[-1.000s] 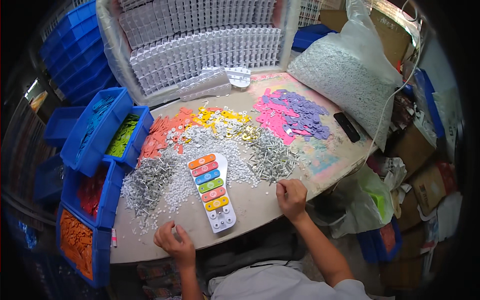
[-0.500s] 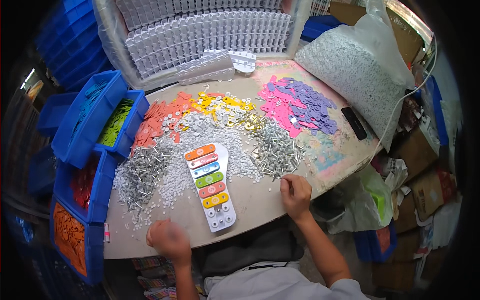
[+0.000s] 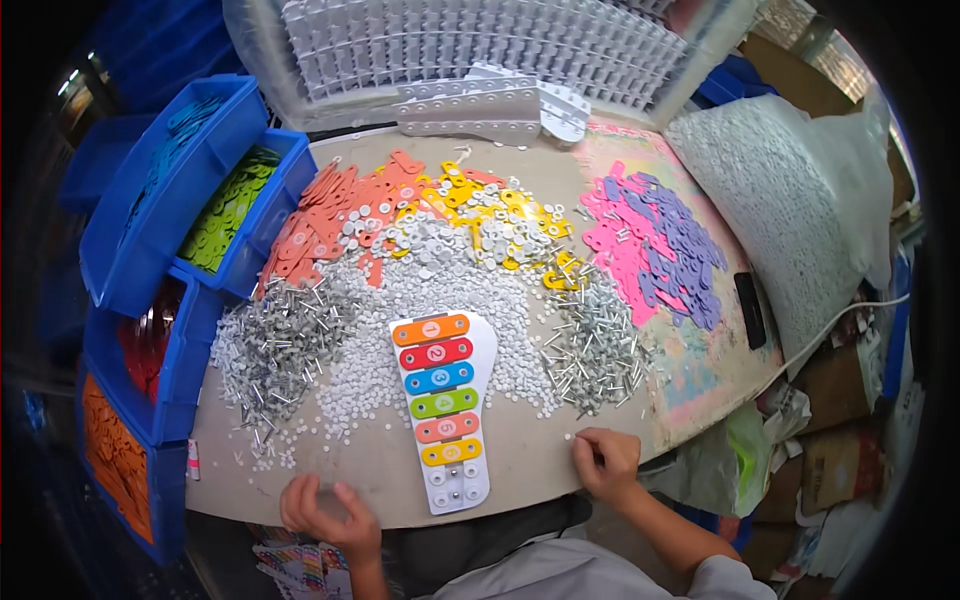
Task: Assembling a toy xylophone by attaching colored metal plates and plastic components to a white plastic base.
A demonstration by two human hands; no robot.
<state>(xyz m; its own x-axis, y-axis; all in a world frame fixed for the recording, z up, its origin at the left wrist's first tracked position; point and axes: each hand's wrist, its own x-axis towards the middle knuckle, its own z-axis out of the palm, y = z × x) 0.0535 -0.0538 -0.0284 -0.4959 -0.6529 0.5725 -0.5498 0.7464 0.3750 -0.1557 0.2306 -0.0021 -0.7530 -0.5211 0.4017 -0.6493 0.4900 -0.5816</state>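
Observation:
A white toy xylophone base (image 3: 482, 370) lies on the table in front of me. Six coloured bars cross it: orange, red, blue, green (image 3: 444, 402), salmon and yellow. At its near end, white round fittings and metal pins show uncovered. My left hand (image 3: 330, 515) is at the table's front edge, left of the xylophone, fingers loosely bent and apart with nothing in them. To the right of it, my right hand (image 3: 610, 463) rests on the table with fingers curled in; what they hold, if anything, is hidden. Neither hand touches the xylophone.
White washers (image 3: 440, 290) and metal pins (image 3: 597, 350) lie heaped beyond the xylophone. Farther off are salmon, yellow, pink and purple bars (image 3: 680, 240). Blue bins (image 3: 205, 335) of bars line the left. A black phone-like object (image 3: 748, 310) and a bulging clear bag (image 3: 770, 180) lie right.
The view has shifted, so the table and its contents sit differently in the picture. My left hand was blurred and more closed; now its fingers are spread. The right hand remains curled.

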